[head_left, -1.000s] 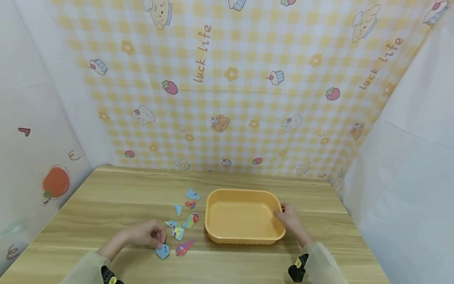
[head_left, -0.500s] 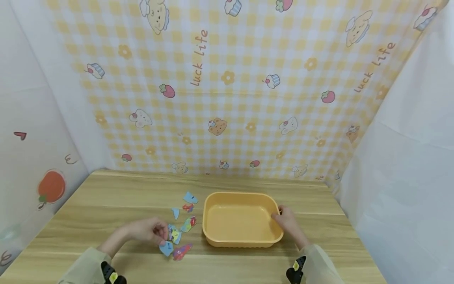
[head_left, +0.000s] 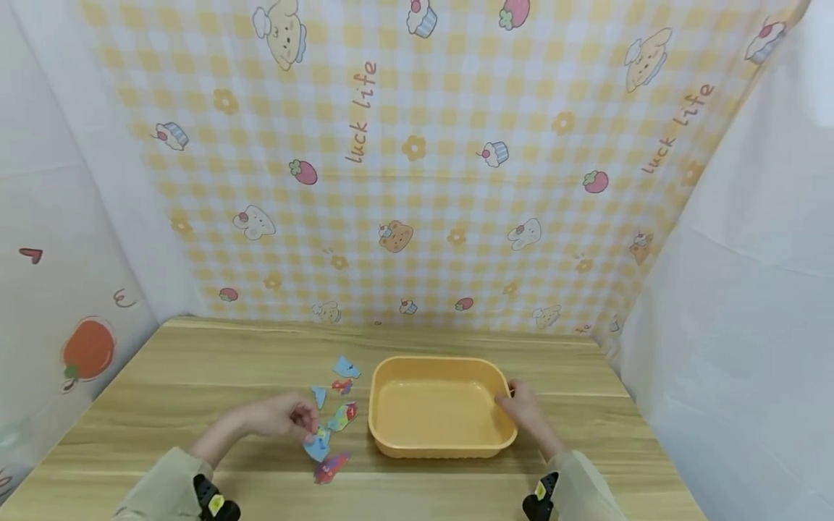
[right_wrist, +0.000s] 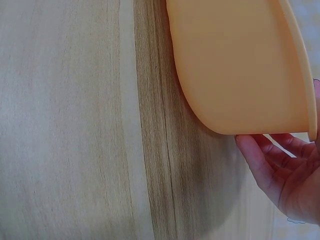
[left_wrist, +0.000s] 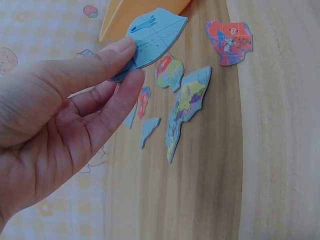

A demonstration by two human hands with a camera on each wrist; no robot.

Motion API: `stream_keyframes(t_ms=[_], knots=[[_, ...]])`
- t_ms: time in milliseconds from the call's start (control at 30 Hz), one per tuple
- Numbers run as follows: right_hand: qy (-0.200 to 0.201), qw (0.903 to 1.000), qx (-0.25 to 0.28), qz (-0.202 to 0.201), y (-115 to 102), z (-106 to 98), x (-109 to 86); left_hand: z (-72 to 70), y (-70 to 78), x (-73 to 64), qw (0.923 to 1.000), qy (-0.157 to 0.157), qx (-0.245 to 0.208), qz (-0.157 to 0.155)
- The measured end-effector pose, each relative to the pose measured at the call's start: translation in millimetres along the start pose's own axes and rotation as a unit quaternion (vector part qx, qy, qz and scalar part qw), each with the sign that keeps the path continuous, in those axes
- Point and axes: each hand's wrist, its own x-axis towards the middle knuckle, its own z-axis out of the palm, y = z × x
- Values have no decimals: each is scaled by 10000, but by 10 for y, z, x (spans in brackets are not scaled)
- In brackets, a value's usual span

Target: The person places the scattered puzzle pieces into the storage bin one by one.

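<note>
My left hand [head_left: 281,417] pinches a light blue flat puzzle piece [left_wrist: 157,36] between thumb and fingers. In the left wrist view that piece is raised above the table, its printed grid lines facing the camera. In the head view it partly covers a long yellow-and-blue piece [left_wrist: 189,100]. A red-and-purple piece [head_left: 331,469] lies just in front. My right hand [head_left: 524,411] grips the right end of an orange-yellow plastic tray [head_left: 443,451], thumb inside the rim. In the right wrist view some fingers [right_wrist: 257,160] show at the tray's outer wall.
Several more map-printed pieces lie left of the tray: a green-and-red one [head_left: 343,416], a small blue one [head_left: 318,396], a small red one [head_left: 342,386] and a blue one [head_left: 346,367]. Behind the wooden table [head_left: 228,354] hangs a checked cloth [head_left: 417,188].
My left hand has moved right with the blue piece, toward the other pieces and the tray. My right hand stays on the tray's rim. The head view has shifted slightly.
</note>
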Motion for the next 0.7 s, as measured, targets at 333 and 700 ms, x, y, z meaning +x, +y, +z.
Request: stream_keyframes(t_ms=[333,700], knots=[[-39,10000,29,8,-12,-6,-12,-19,110,190,9996,122,236,-101],[-49,10000,-13,7,24,27,32,-13,266,406,9988,173,429,-129]])
